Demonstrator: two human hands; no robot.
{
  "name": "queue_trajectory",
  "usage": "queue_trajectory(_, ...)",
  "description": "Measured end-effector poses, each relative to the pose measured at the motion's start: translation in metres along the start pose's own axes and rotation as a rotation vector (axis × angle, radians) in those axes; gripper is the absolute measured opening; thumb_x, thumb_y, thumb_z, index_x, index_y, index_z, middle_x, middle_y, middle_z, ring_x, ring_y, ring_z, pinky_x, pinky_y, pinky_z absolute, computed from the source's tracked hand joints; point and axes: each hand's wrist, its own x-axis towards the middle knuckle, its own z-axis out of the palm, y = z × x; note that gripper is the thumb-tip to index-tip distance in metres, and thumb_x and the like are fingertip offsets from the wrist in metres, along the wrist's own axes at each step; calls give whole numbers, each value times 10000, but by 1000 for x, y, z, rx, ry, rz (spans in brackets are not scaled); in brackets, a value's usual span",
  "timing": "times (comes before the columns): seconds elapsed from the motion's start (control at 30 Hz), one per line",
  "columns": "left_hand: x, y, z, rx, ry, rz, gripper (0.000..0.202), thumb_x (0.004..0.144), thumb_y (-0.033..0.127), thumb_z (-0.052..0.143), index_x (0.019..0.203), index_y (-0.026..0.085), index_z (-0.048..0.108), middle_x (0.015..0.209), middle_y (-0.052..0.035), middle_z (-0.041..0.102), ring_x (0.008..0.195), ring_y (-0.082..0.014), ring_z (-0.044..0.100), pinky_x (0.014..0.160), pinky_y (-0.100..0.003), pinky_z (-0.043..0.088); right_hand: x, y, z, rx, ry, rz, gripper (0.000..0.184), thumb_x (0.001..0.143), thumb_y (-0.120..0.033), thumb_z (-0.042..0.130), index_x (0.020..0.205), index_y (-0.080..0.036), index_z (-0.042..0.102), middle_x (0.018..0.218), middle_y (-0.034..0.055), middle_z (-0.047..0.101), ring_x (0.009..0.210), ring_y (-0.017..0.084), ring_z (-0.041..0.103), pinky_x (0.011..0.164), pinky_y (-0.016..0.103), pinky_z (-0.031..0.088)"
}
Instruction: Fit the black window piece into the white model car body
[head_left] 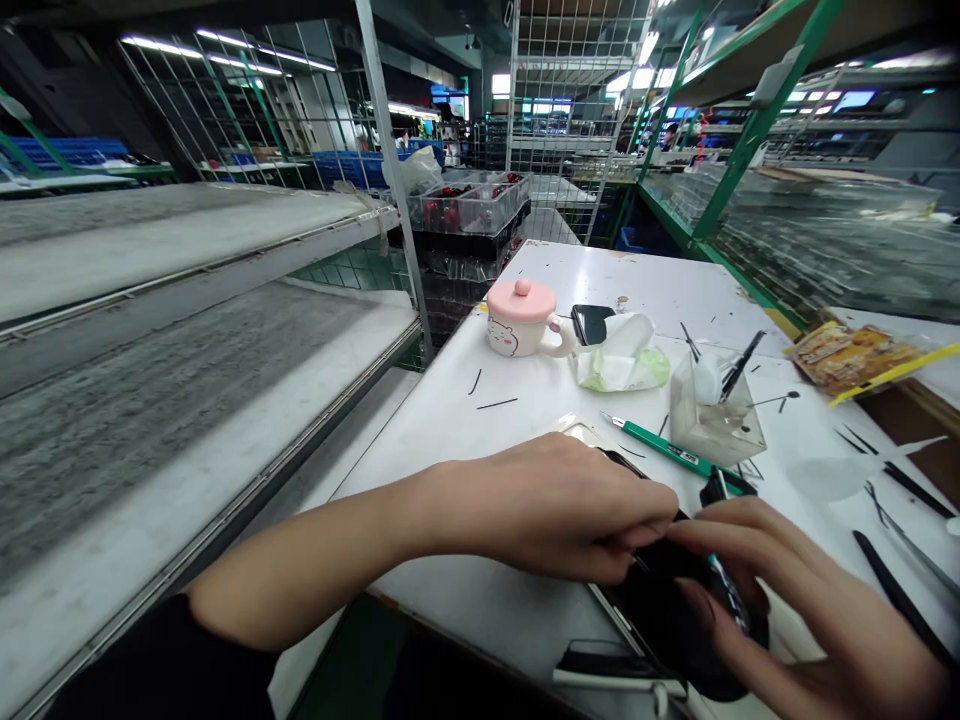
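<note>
Hands together, clamped on a black handset, apparently a phone, at the near edge of the white worktable. Left hand reaches over the top, its fingertips on the upper edge, likely pinning it steady. Right hand wraps the far side, its fingers partly hiding the exact grip. Green craft knife lies just beyond, seemingly kept within quick reach. Clear plastic cup stands tools upright, perhaps to keep their tips off the surface. Black tweezers lie near the right hand. Pink-lidded mug and tissue packet sit farther back, away from the hands.
</note>
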Motion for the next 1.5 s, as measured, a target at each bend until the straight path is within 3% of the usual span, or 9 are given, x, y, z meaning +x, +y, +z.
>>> queue_trajectory(0.2,1,0,5,-48,6,-33,250,787,114,548,803,228,326,723,52,485,633,-131,441,531,-282,281,8,-4,4,-32,-14,-25,189,955,-251,565,1141,-228,589,1013,54,625,924,132,667,756,163,560)
queue_trajectory(0.47,2,-1,8,-51,13,-26,215,796,118,552,819,223,365,697,47,473,616,-134,432,511,-284,267,7,-11,3,-11,-5,-67,130,930,-176,601,1049,-225,624,925,43,652,863,147,653,699,210,540)
queue_trajectory(0.67,3,-1,4,-34,-28,10,187,816,108,574,824,207,416,790,26,597,706,-144,517,547,-286,306,8,-12,5,-12,-46,-1,130,915,-185,598,1042,-210,603,922,52,630,864,149,652,718,213,549)
queue_trajectory(0.87,6,0,7,-10,-14,18,169,819,94,573,833,201,443,753,26,589,666,-142,488,508,-292,270,8,-15,0,2,-73,37,104,906,-184,614,1003,-220,614,929,44,632,868,155,648,698,225,538)
queue_trajectory(1.03,4,-5,2,-43,-25,25,211,802,83,595,843,207,428,762,36,567,690,-140,490,513,-291,283,12,-14,-1,29,-74,-40,133,864,-109,619,927,-224,646,808,24,632,755,144,639,625,235,523)
queue_trajectory(1.23,-1,-13,-3,-40,-31,-23,283,775,77,629,836,215,389,877,6,543,733,-146,482,584,-278,351,0,-11,-3,18,-193,-15,230,868,-140,642,1068,-247,681,783,10,611,690,149,603,629,295,497)
queue_trajectory(1.33,0,-14,-1,-39,-42,-16,265,790,115,645,849,212,406,941,-15,551,765,-151,495,588,-274,371,-6,-10,-5,-36,-222,-60,240,889,-152,624,1098,-259,677,758,-7,627,649,144,603,675,321,491)
queue_trajectory(1.43,1,-14,1,-41,-43,-12,231,821,161,650,866,203,427,961,-21,549,758,-144,495,581,-269,379,-7,-8,-7,-134,-205,-169,145,917,-158,588,1012,-236,666,790,-3,704,673,159,665,740,344,482)
queue_trajectory(1.5,3,-14,2,-34,-46,-7,218,836,185,648,868,196,433,960,-22,545,759,-140,496,583,-268,383,-7,-7,-7,-181,-210,-218,123,927,-145,561,941,-226,651,791,1,739,658,164,689,703,345,473)
